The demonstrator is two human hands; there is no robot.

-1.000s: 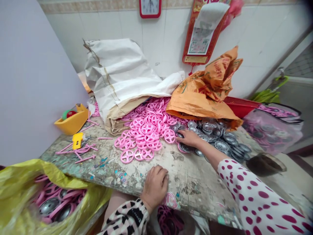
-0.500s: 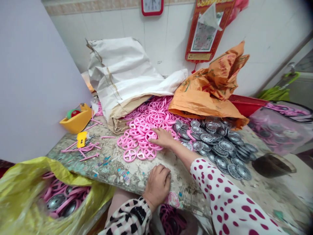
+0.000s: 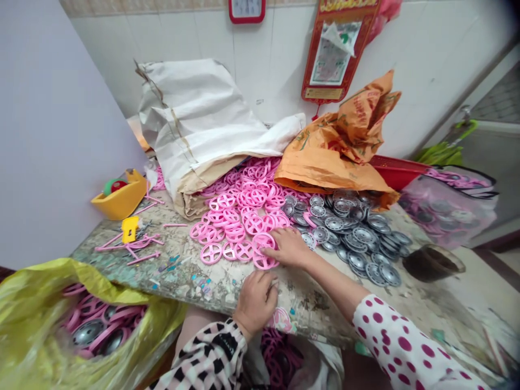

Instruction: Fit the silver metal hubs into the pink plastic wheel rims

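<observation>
Tiled wall (image 3: 252, 70) across the top, with a red-framed wall clock (image 3: 246, 10) at top centre and a wall calendar (image 3: 331, 51) right of it. Worn, paint-spattered workbench (image 3: 190, 287) fills the middle of the frame. White woven sack (image 3: 195, 124) lies slumped at its back, orange sack (image 3: 337, 146) beside it to the right, and a red plastic crate (image 3: 396, 172) shows behind that. Clear plastic bag (image 3: 447, 208) at right holds more pink and silver parts; yellow plastic bag (image 3: 40, 292) at lower left holds the same mix. Pink plastic wheels (image 3: 244, 211) sit in a loose heap at bench centre, spreading out from under the white and orange sacks. Silver metal discs (image 3: 357, 238) are heaped just right of them, the two piles touching. Yellow plastic scoop (image 3: 119, 197) sits at the bench's left end, near loose pink plastic rods (image 3: 130, 245). Right hand (image 3: 288, 246), polka-dot sleeve, is palm down, fingers spread, on the front edge of the pink heap, touching the wheels; cannot tell if it has hold of one. Left hand (image 3: 255, 303), patterned sleeve, is loosely curled at the bench's front edge, just below the pink wheels; cannot tell if it holds anything.
</observation>
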